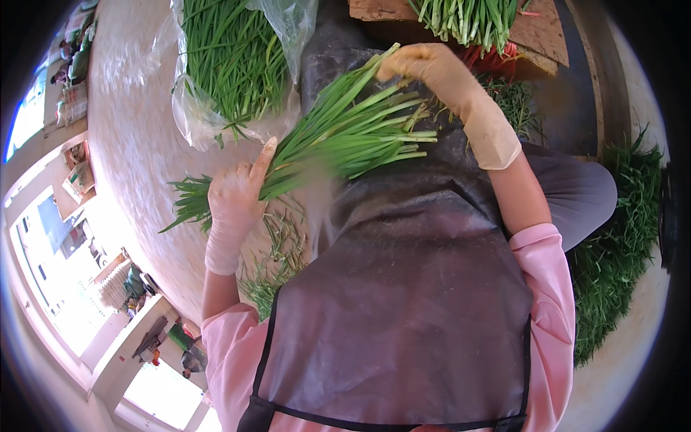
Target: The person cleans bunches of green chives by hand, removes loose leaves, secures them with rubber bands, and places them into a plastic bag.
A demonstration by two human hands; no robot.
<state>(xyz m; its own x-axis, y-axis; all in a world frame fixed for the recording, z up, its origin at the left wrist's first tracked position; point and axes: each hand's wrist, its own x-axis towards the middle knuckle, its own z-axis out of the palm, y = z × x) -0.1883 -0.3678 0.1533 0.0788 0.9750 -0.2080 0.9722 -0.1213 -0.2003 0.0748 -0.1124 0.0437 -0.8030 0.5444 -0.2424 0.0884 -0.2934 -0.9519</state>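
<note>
A loose bunch of garlic chives (334, 129) lies slantwise above my lap, its pale stem ends fanned to the right. My left hand (237, 200), in a thin whitish glove, is closed around the leafy half, with the index finger extended along it. Leaf tips stick out to the left beyond that hand. At the upper stem ends, the curled fingers of my right hand (426, 70), in a cream rubber glove, grip some stems; the fingertips are partly hidden. A dark plastic apron (399, 302) covers my front and lap.
An open clear plastic bag (189, 116) of chives lies ahead on the left. More cut chives (469, 21) rest on a wooden board (540, 32), with red ties (488, 65) below. Trimmings (283, 232) litter the floor at left. A large green heap (615, 259) lies to my right.
</note>
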